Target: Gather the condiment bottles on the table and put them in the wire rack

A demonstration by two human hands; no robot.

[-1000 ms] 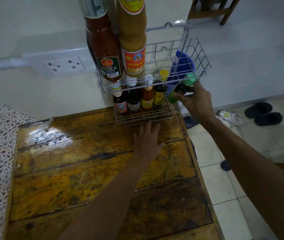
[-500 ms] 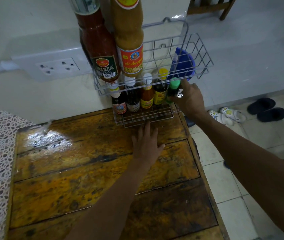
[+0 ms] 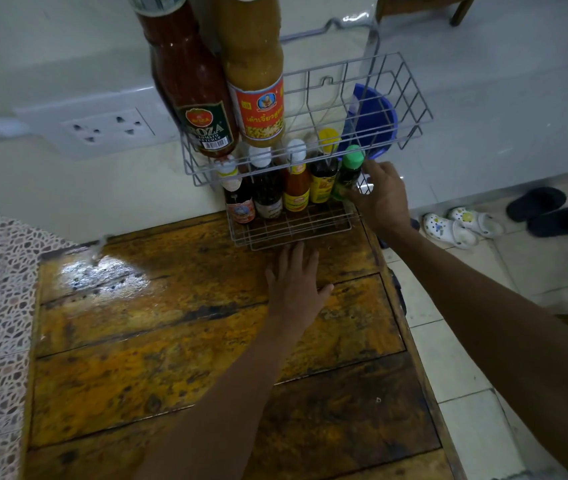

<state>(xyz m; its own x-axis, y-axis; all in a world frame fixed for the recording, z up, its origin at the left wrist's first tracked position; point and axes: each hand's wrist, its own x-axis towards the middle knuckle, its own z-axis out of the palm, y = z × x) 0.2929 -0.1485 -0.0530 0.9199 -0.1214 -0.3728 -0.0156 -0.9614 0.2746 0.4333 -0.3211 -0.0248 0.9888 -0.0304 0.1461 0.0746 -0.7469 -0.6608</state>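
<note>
- A pale, glossy wall (image 3: 68, 57) carries a white double power socket (image 3: 107, 128).
- The floor is of light square tiles (image 3: 483, 341).
- White spotted clogs (image 3: 449, 228) and dark slippers (image 3: 547, 211) lie together there.
- Brown wooden legs (image 3: 459, 10), perhaps a chair's, show at the top.

dim overall, with a cool, flat cast over wall and floor. strongest glare on the wet left part of the wooden table (image 3: 102, 282) (a white patch that washes out the grain), plus a small glint on the wire rack (image 3: 355, 20) handle. forearms in deep shade at the bottom, nearly featureless. wide-angle stretching toward the edges: tall bottles bowing and leaning outward at the top. slightly soft throughout, labels only partly readable.
</note>
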